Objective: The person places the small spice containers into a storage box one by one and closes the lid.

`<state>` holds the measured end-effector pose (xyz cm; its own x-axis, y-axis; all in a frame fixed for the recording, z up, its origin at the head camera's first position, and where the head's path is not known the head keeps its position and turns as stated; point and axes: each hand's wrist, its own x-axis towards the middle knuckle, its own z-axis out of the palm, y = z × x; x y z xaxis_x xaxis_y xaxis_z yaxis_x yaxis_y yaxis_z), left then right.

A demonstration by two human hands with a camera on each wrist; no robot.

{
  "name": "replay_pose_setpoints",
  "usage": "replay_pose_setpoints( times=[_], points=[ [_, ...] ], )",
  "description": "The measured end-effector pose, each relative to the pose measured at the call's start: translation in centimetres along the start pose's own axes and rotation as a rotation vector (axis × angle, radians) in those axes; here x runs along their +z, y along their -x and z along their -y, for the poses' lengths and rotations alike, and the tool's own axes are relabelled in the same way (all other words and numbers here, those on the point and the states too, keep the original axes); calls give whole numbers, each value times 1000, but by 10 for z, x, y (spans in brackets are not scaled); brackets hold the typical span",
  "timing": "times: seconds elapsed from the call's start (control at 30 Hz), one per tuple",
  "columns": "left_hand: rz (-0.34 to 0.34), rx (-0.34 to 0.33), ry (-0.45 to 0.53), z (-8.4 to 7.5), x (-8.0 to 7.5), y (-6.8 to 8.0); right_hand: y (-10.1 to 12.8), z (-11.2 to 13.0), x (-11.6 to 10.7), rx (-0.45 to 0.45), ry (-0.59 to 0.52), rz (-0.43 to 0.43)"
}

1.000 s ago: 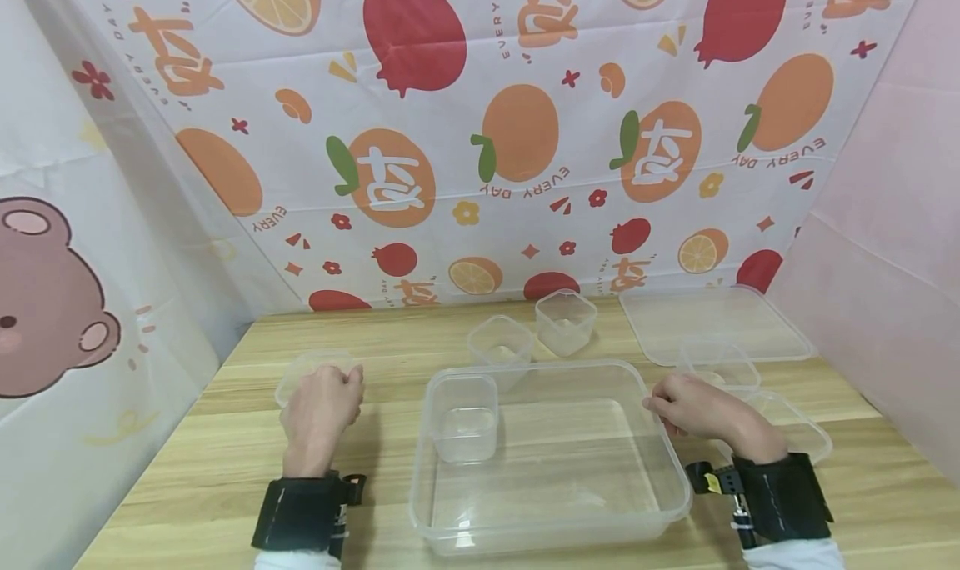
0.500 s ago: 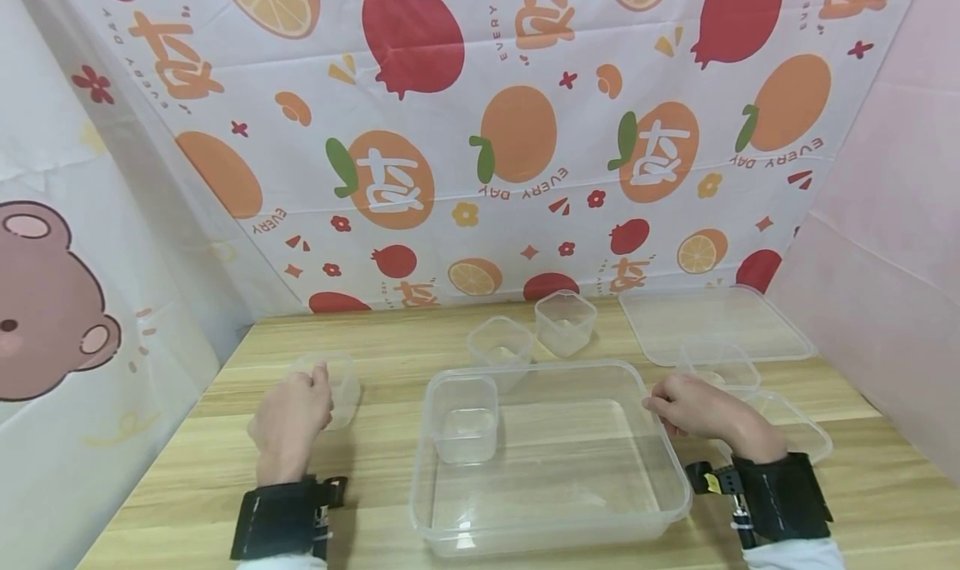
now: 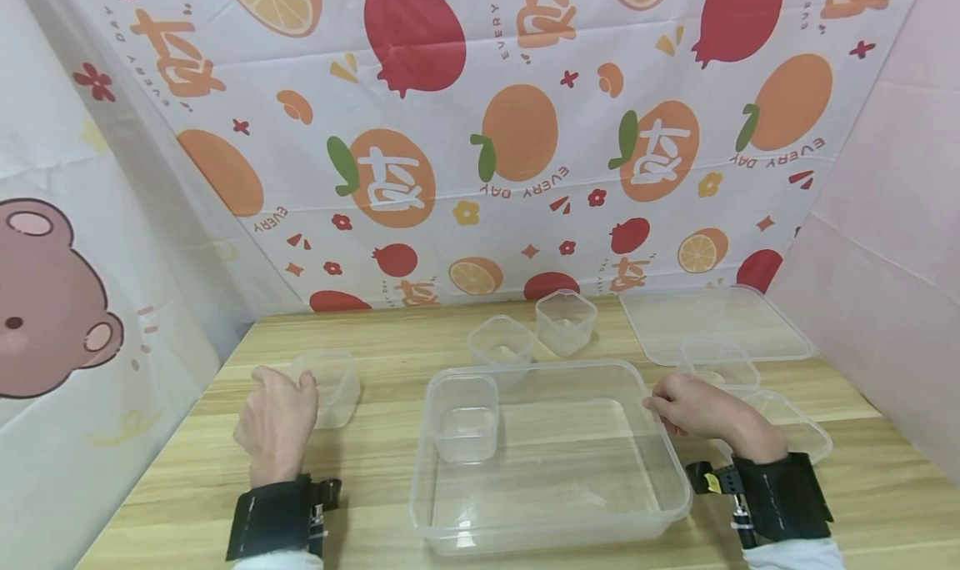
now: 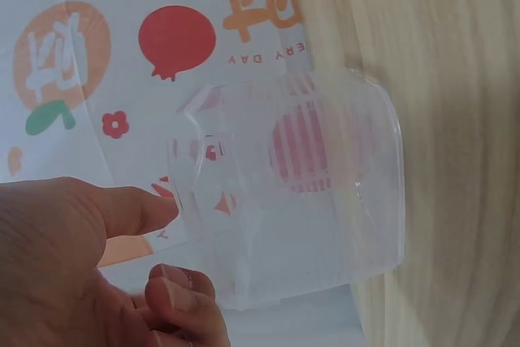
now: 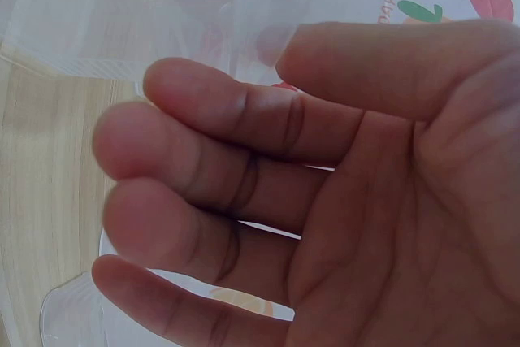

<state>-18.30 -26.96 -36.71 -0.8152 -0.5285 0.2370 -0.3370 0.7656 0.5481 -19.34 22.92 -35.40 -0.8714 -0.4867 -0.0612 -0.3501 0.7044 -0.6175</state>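
My left hand (image 3: pixel 279 424) hovers beside a small clear plastic container (image 3: pixel 337 391) on the left of the table. In the left wrist view its thumb (image 4: pixel 150 210) points at the rim of that container (image 4: pixel 325 201), with the other fingers bent loosely below; nothing is gripped. My right hand (image 3: pixel 693 407) is at the right rim of a large clear rectangular container (image 3: pixel 555 520), pinching it lightly between thumb and forefinger. The right wrist view shows the other fingers (image 5: pixel 154 217) half bent beneath. Inside the large container, a small clear container (image 3: pixel 467 424) stands at its left end.
Two more small clear containers stand behind the large one, one nearer (image 3: pixel 501 345), one farther (image 3: pixel 566 324). A large flat lid (image 3: pixel 712 324) lies at the back right. Another small container (image 3: pixel 720 363) and a smaller lid (image 3: pixel 802 428) are beside my right hand. A printed cloth (image 3: pixel 517 220) hangs behind.
My left hand has drawn back and left from the small container on the left, its thumb spreading away from the fingers. That container now stands uncovered. The right hand has stayed in place.
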Motion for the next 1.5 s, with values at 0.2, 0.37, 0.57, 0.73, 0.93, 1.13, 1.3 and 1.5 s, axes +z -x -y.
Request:
replay_pose_setpoints(
  times=[0.2, 0.37, 0.57, 0.73, 0.93, 1.13, 1.3, 1.5],
  points=[
    [3, -27, -5, 4, 2, 0, -1, -1, 0, -9, -2, 2],
    [22, -44, -7, 8, 3, -1, -1, -1, 0, -12, -1, 2],
    [64, -62, -9, 15, 5, -4, 0, -1, 0, -9, 3, -1],
    [123, -77, -41, 20, 3, -8, 0, 0, 0, 2, 6, -3],
    [163, -32, -67, 20, -1, -8, 0, 1, 0, 5, 8, -2],
    [182, -5, -84, 17, -1, -7, 0, 2, 0, 15, 0, -2],
    [174, 11, -78, 16, -1, -6, 0, 2, 0, 12, 2, -3],
    [170, 18, -67, 17, 0, -4, 0, 1, 0, 1, 9, -7]
  ],
)
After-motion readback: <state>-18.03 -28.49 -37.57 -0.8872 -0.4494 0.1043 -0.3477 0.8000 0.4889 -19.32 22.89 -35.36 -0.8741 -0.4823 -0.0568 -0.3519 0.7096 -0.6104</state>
